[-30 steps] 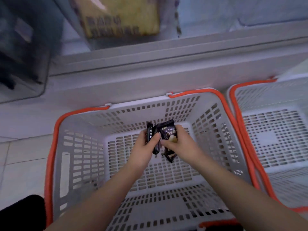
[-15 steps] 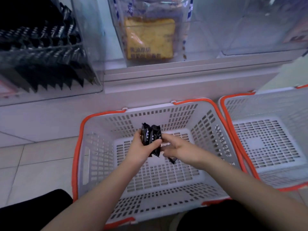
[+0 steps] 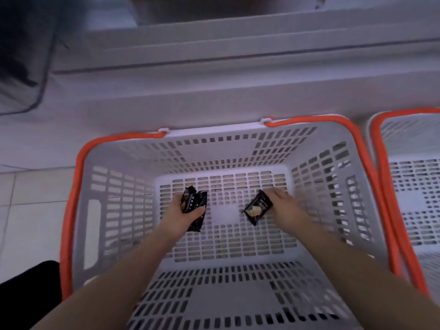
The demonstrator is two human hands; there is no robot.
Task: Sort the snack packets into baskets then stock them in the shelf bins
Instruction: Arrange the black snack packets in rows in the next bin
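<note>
1. Reaching down into the grey basket with orange rim at the centre of the frame, both forearms come from the lower edge.
2. The left hand curls around a small bunch of black snack packets, left of centre.
3. The right hand pinches one black packet by its edge, right of centre, well apart from the bunch.
4. A second basket stands just beside, at the right edge.
5. A white shelf ledge crosses the upper frame.

Two baskets on tiled floor
</note>
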